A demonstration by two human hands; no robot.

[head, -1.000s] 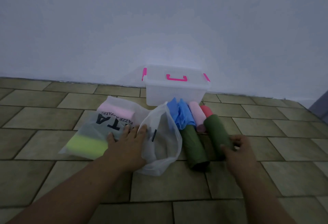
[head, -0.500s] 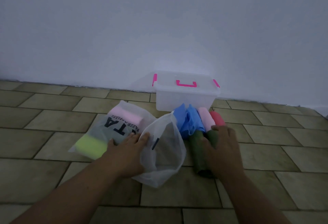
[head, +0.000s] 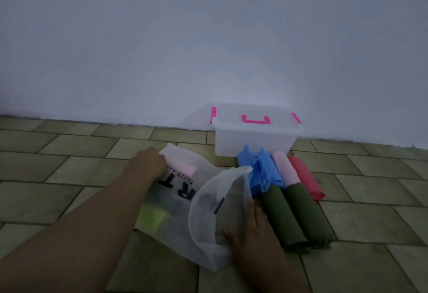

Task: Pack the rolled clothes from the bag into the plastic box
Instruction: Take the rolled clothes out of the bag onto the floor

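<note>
A translucent plastic bag (head: 185, 230) with black lettering lies on the tiled floor, its mouth turned toward me. Inside it show a pink roll (head: 183, 168) and a yellow-green roll (head: 150, 217). My left hand (head: 148, 163) grips the bag's far closed end, fingers curled over it. My right hand (head: 252, 230) lies flat at the bag's mouth, fingertips under its rim. Right of the bag lie two dark green rolls (head: 294, 216), a blue roll (head: 261, 172), a pink roll (head: 283, 168) and a red roll (head: 305, 176). The clear plastic box (head: 252, 139) with pink latches stands lidded behind them.
A white wall (head: 208, 37) rises right behind the box. Olive floor tiles (head: 370, 200) stretch to the right and left of the clothes.
My left hand moved from the bag's middle to its far end. My right hand left the green rolls and came to the bag's mouth. The camera drew closer.
</note>
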